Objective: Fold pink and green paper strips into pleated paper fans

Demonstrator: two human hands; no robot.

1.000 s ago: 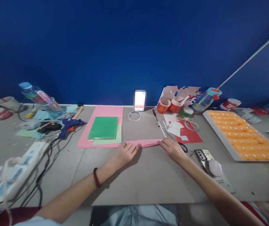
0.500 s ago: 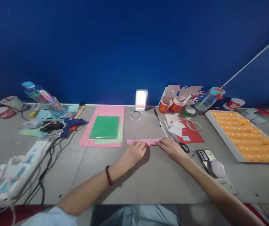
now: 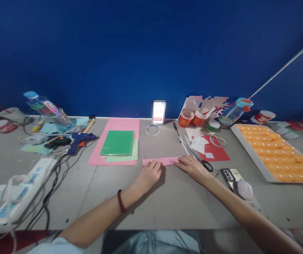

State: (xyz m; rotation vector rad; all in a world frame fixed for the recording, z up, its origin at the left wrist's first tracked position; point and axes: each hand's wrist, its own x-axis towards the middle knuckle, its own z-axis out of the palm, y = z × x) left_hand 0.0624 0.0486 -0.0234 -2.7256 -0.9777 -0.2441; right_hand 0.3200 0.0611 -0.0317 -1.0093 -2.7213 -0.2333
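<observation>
A narrow folded strip of pink paper [image 3: 168,161] lies crosswise on the grey table in front of me. My left hand [image 3: 151,172] has its curled fingers closed on the strip's left part, hiding some of its lower edge. At the right end, my right hand [image 3: 190,165] grips the paper with fingers together. Between the two hands the strip looks flat. To the left, a green packet of paper [image 3: 117,143] rests on pale green and pink sheets [image 3: 95,160].
Black-handled scissors [image 3: 207,165] and a phone [image 3: 232,176] lie right of my right hand. Beyond are red paper cups [image 3: 185,118], red paper [image 3: 220,151] and a tray of orange balls [image 3: 275,151]. A blue glue gun [image 3: 78,141] and power strip [image 3: 24,190] are at left.
My left hand has slid slightly left and down along the pink strip. The strip now lies flatter, with its lower fold pressed down. My right hand has shifted a little left.
</observation>
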